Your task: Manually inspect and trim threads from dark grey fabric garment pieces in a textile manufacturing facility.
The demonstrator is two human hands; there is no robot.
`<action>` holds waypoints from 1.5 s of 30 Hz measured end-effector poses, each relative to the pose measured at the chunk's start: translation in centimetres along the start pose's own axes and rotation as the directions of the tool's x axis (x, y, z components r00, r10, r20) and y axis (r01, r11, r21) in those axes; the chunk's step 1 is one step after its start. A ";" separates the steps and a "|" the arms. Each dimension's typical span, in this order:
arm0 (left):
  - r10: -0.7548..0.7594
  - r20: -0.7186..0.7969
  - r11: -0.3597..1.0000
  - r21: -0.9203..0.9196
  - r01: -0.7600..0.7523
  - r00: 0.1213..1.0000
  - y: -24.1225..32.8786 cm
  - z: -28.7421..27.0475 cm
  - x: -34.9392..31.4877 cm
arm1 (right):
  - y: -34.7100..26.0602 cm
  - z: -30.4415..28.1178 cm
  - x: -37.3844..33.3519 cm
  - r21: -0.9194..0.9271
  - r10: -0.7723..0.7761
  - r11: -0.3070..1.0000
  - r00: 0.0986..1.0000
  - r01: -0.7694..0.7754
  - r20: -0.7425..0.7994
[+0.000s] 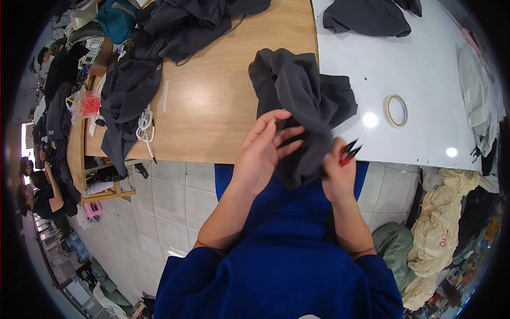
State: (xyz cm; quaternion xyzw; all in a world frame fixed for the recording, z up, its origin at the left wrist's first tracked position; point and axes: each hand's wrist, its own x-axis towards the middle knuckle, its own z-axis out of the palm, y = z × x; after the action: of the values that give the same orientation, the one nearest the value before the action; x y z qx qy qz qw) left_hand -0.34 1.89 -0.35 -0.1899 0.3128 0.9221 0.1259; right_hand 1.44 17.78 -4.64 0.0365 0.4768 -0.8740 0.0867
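Dark grey garment (300,98) straddles 2-tone table (207,114)

A person in a blue short-sleeved top (297,271) works over the bunched garment, which lies across the join of the wood-coloured and white surfaces, its lower folds hanging over the near edge. A gathered band (336,81) shows at its right side. The left hand (264,146) is loosely spread, thumb and fingers apart, its fingertips against the cloth. The right hand (338,173), blurred, is closed around red-handled snips (349,152), their dark blades pointing up and to the right; it sits just beside the garment's lower folds, and whether it also grips cloth cannot be told.

To the right, a roll of cream tape (388,112) lies on the white surface, with another dark garment (366,20) at the far side. To the left, a looped white cord (144,127) rests beside a pile of dark clothing (178,32). Cream fabric (438,234) and green fabric (396,244) are heaped below the table at right, above a floor of pale tiles (164,199). At far left, a co-worker (45,194) in dark clothing appears, an arm raised.
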 end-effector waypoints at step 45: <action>0.201 0.493 0.732 -0.650 0.204 0.847 -1.2 -6.4 0.2 | -0.5 0.3 0.7 -0.178 -0.075 0.983 0.976 0.039 -0.203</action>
State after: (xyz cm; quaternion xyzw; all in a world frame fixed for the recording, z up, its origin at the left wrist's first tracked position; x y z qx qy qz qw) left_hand 1.64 -1.10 -5.76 0.0402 -0.0949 0.9862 0.1297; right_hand 0.62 17.72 -4.16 0.1068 0.5581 -0.8228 0.0137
